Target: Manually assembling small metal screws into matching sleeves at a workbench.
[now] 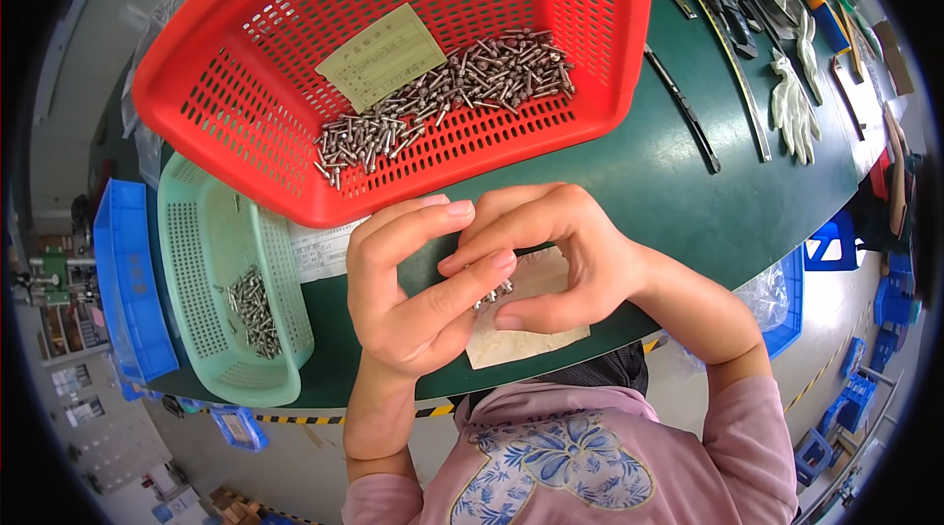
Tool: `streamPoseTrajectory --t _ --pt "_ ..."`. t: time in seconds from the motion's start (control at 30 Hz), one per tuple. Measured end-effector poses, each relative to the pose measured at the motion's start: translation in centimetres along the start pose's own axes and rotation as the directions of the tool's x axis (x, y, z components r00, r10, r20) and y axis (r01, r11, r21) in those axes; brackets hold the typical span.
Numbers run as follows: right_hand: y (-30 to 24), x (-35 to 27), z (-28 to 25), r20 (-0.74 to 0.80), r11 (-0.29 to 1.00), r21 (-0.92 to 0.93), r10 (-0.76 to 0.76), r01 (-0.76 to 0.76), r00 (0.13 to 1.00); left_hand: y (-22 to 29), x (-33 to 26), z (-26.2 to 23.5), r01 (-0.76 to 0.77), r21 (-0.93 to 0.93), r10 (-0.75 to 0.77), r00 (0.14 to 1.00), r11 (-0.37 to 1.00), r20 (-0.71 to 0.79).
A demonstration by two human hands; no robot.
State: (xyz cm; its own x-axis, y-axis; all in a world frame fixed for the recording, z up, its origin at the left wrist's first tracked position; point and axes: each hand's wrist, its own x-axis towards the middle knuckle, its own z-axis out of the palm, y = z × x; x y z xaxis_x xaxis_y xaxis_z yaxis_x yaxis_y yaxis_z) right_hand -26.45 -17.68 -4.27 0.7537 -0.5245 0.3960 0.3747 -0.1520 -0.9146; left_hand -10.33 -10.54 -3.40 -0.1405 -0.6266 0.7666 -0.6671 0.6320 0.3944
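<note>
Grip of the left hand [408,304] and the right hand [580,264] is partly curled, hands close together; small silvery metal pins [493,296] show between them, but which hand holds these cannot be told. Similar loose pins [462,83] lie piled in the red perforated plastic basket [627,63] beyond, over the dark-green bench [678,220].
</note>
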Motion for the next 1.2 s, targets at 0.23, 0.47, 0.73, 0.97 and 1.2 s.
streamPoseTrajectory --t 0.23,0.47,0.73,0.97,1.2 --pt "0.5 -0.3 -0.1 -0.006 0.974 0.207 0.1 -0.097 0.995 0.4 0.2 0.0 0.03 -0.016 -0.029 0.999 0.999 0.038" --pt "-0.2 -0.1 0.0 -0.019 0.978 0.164 0.134 -0.129 0.991 0.3 -0.2 0.3 0.059 -0.015 -0.059 0.998 0.998 0.001" --pt "0.2 -0.3 0.1 -0.007 0.975 0.192 0.113 -0.109 0.994 0.3 -0.9 0.8 0.155 -0.162 -0.168 0.983 0.975 -0.072" --pt "-0.1 -0.4 0.2 -0.022 0.969 0.224 0.108 -0.101 0.994 0.4 -1.1 0.8 0.15 -0.174 -0.164 0.984 0.973 -0.064" --pt "0.0 -0.4 0.1 0.001 0.974 0.201 0.106 -0.104 0.994 0.3 -1.1 0.8 0.167 -0.196 -0.184 0.98 0.966 -0.073"
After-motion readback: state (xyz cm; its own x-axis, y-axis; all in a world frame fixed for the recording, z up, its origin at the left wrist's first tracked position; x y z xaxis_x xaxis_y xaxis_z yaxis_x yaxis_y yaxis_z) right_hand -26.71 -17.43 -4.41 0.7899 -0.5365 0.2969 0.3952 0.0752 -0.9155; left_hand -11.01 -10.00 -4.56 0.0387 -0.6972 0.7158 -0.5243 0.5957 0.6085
